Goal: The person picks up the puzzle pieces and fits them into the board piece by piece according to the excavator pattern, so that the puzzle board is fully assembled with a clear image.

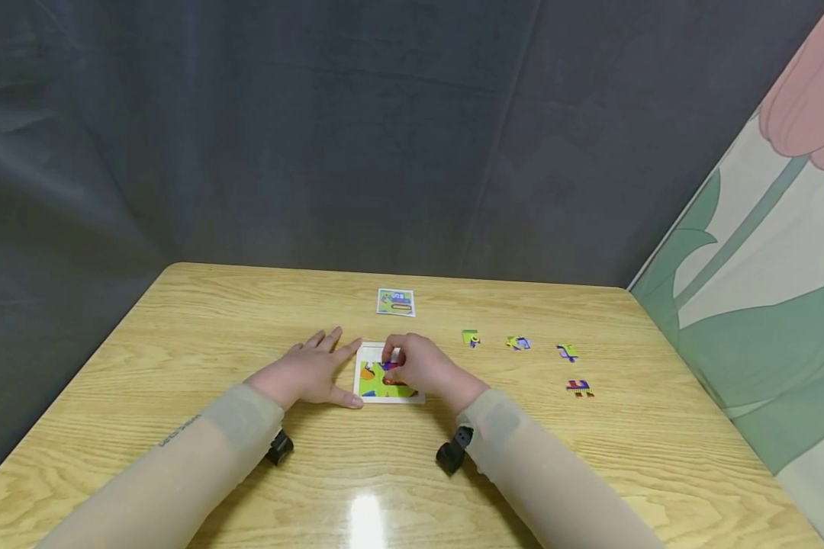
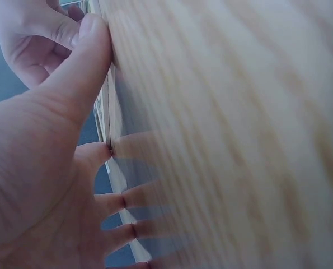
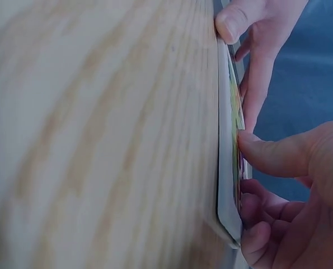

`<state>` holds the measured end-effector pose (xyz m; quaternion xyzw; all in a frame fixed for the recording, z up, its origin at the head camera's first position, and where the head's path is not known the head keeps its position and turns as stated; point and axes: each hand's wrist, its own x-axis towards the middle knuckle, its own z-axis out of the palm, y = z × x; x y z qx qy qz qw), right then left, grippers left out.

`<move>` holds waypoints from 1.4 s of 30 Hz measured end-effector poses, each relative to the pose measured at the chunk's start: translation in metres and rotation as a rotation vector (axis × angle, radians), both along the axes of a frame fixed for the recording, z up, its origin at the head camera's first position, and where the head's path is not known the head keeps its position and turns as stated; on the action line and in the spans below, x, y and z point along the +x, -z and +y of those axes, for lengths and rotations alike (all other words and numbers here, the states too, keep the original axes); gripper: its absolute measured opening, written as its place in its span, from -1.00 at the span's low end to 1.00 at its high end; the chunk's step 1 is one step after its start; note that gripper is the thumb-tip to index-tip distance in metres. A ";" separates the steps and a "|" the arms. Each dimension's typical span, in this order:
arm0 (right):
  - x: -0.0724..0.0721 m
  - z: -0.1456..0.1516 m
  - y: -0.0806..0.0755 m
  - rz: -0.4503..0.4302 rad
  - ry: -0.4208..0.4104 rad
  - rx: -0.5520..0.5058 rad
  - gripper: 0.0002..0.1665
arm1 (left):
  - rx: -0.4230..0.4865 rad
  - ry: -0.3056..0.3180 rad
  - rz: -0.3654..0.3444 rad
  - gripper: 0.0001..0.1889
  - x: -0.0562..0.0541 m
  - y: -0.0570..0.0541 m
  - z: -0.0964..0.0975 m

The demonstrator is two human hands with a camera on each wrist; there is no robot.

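A square puzzle board [image 1: 374, 401] with a white rim lies flat on the table, partly filled with bright green, orange and red pieces. My left hand [image 1: 319, 372] is spread on the tabletop at the board's left side, thumb and index finger touching its edge. My right hand [image 1: 422, 364] is over the board's right part, with thumb and index finger curled about a purple and red puzzle piece [image 1: 388, 367]. The hand hides much of that piece. In the right wrist view, the right thumb [image 3: 272, 154] touches the picture surface and the other fingers are curled beside it.
On the wooden table [image 1: 178, 343], several loose pieces lie to the right, among them a green one [image 1: 470, 337] and a red and purple one [image 1: 580, 387]. A small picture card [image 1: 395, 302] lies behind the board. A dark curtain [image 1: 357, 137] hangs beyond.
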<state>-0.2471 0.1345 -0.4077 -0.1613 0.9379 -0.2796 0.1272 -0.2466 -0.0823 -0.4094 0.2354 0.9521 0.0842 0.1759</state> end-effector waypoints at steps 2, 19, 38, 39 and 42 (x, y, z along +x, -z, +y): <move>0.000 -0.001 0.000 0.017 -0.016 0.024 -0.82 | -0.002 0.001 0.001 0.16 0.000 0.000 0.000; 0.011 0.041 -0.044 0.149 0.055 -0.039 -0.71 | 0.010 -0.003 -0.004 0.15 0.003 -0.005 -0.001; 0.047 0.281 -0.050 0.031 0.169 0.107 -0.64 | 0.010 -0.003 -0.017 0.15 0.000 -0.006 0.003; 0.048 0.283 -0.045 0.017 0.177 0.108 -0.63 | 0.014 -0.003 -0.019 0.15 0.000 -0.006 0.003; 0.047 0.284 -0.032 0.005 0.205 0.114 -0.62 | 0.018 -0.004 -0.021 0.16 0.000 -0.004 0.003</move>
